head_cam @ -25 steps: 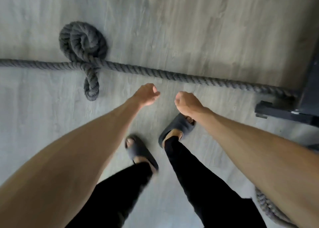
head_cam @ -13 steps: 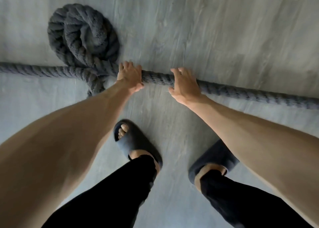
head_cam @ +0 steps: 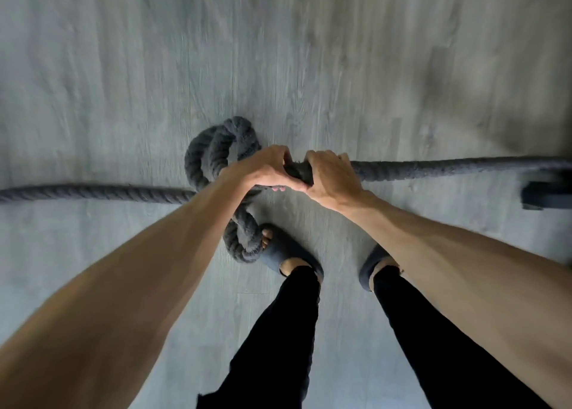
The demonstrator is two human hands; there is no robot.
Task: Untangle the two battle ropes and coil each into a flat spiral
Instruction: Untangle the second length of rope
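A grey floor (head_cam: 309, 53) of wood-grain planks fills the view. Two feet stand on it in dark slippers, the left slipper (head_cam: 284, 251) open-toed and set a little farther forward than the partly hidden right slipper (head_cam: 370, 264), with black trousers (head_cam: 278, 346) reaching down to the ankles. At the right edge sits a dark block (head_cam: 544, 195), too blurred to identify.

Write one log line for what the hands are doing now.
left hand: grips rope | right hand: grips rope beside it | knot: tangled loops by left hand
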